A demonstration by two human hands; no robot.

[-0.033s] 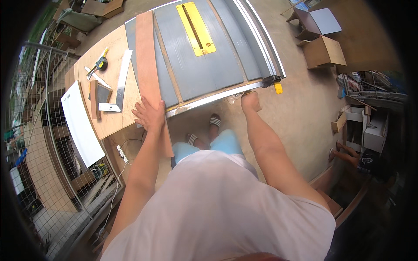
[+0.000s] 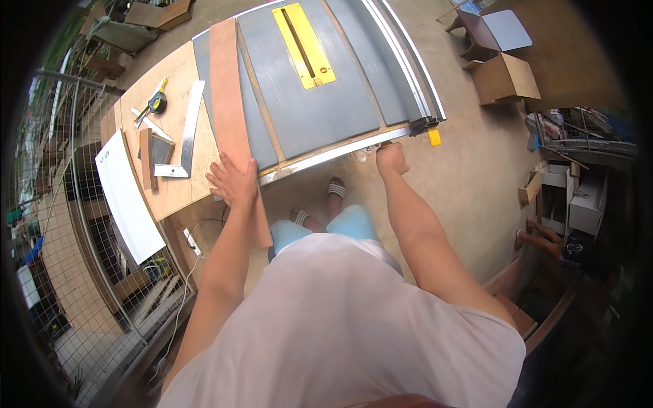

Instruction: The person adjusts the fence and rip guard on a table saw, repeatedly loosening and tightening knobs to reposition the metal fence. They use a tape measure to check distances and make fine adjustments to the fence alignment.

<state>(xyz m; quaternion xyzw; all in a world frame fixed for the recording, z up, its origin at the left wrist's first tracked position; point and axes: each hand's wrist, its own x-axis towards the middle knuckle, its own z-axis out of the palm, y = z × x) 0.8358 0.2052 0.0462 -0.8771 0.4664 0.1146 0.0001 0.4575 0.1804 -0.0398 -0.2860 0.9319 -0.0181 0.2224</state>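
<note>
Board lies L of the slot, long axis running away from body, L hand nearest.

Board sits flat on L side of saw table, approx. parallel w/ slot in yellow insert, near end overhanging front rail by L thigh. L hand on top nr that end, palm down, fingers splayed, not clenched. R hand well apart, curled at rail's R part; fingertips hidden, can't tell if gripping.
</note>
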